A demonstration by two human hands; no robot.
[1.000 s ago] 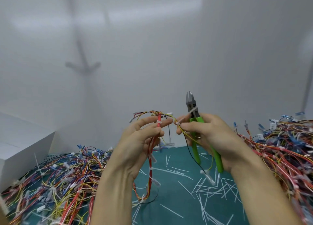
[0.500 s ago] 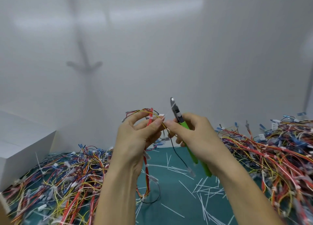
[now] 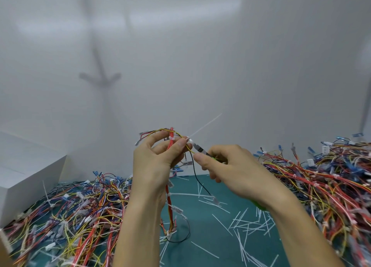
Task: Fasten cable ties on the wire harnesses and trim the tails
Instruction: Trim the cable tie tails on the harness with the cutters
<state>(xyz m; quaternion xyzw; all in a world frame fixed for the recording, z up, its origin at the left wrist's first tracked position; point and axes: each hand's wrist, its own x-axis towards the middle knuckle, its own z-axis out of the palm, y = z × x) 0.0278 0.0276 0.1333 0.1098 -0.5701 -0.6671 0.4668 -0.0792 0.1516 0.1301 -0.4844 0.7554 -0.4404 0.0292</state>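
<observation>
We see the wire harness [image 3: 170,146] held up in mid-air in front of the white wall [image 3: 241,65], above the green mat [image 3: 198,220]. It is a slim bundle of mostly red wires with a few yellow and one black. The bundle is looped over at the top, with small white ties spaced down its length, and its lower end hangs close to the mat.

The left hand [image 3: 154,162] pinches the loop between thumb and curled fingers. A white cable tie [image 3: 204,126] sits at the top of the bundle just beside the left fingertips, its long thin tail pointing up and to the right, uncut.

The right hand [image 3: 230,166] is curled round the green-handled cutters [image 3: 197,147], whose metal nose reaches the tie's head; we cannot tell how the jaws stand.

A left heap [image 3: 80,216] and a right heap [image 3: 321,182] of harnesses flank the mat. Trimmed white tails [image 3: 247,226] litter it, and a white box [image 3: 24,176] stands far left.
</observation>
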